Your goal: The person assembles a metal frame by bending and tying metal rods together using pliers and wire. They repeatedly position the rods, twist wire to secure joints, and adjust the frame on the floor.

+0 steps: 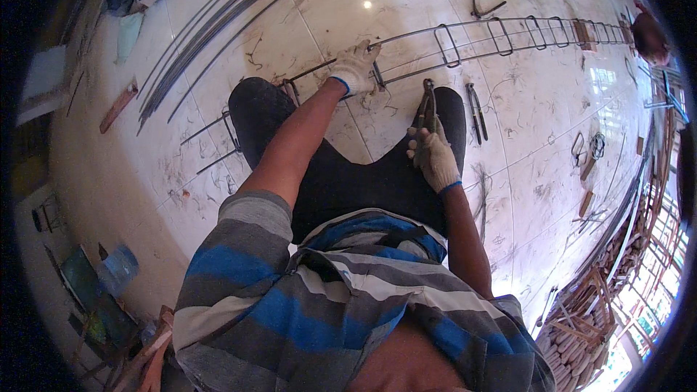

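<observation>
A long rebar cage (406, 35) of thin steel rods with rectangular stirrups runs from between my knees to the far right. My left hand (353, 67), in a pale knit glove, is closed on it beside a stirrup (378, 76); the fingertips are partly hidden. Over my right thigh, my gloved right hand (437, 156) grips the handles of a pair of pincers (428, 94), jaws pointing away from me. A second pair of pincers (476, 114) lies on the floor just right of my right knee.
Loose steel rods (210, 33) lie in a bundle at the far left, near a wood piece (118, 107). A bent bar (485, 9) rests beyond the cage. Wire scraps litter the tiled floor (537, 210). Stacked wood (581, 334) fills the lower right.
</observation>
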